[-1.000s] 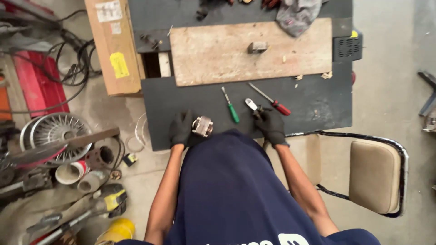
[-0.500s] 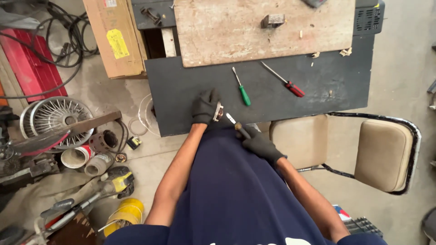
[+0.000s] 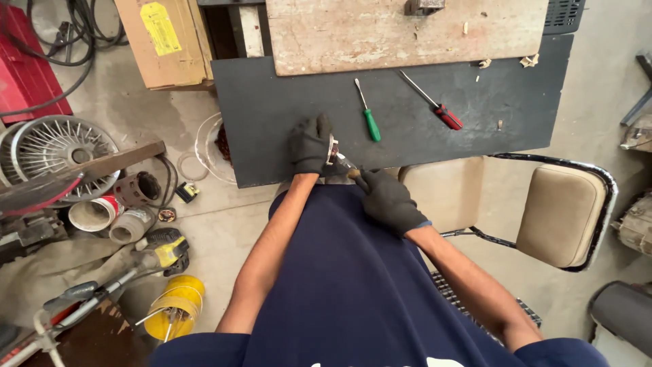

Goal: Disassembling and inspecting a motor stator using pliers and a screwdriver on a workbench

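Now both gloved hands sit at the near edge of the dark surface, lower than a second ago. Left hand grips a small round metal part; right hand is closed on a thin tool (tip meets the part). Green screwdriver and red screwdriver lie untouched beyond.

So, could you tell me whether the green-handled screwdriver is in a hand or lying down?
Lying down: green-handled screwdriver rests flat on the dark tabletop.
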